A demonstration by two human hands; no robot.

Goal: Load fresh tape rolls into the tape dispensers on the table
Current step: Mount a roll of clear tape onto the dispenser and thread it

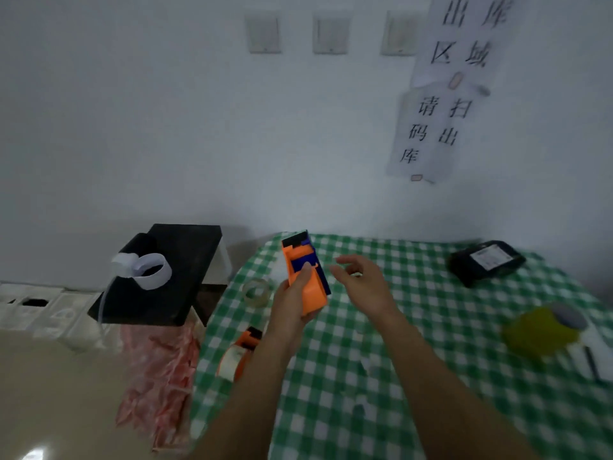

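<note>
- green-checked table point(431, 360) against a white wall point(166, 127).
- left hand point(292, 303) grasps an orange tape dispenser point(306, 273), held up over the cloth.
- right hand point(360, 280) hangs released, fingers loose, just right of that grip.
- clear tape roll point(256, 292) lies just left of the grip; second dispenser point(238, 351) below it.

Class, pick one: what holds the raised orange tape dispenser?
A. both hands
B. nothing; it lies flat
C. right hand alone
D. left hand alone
D: the left hand grips the orange dispenser; the right hand is open beside it, holding nothing.
</note>
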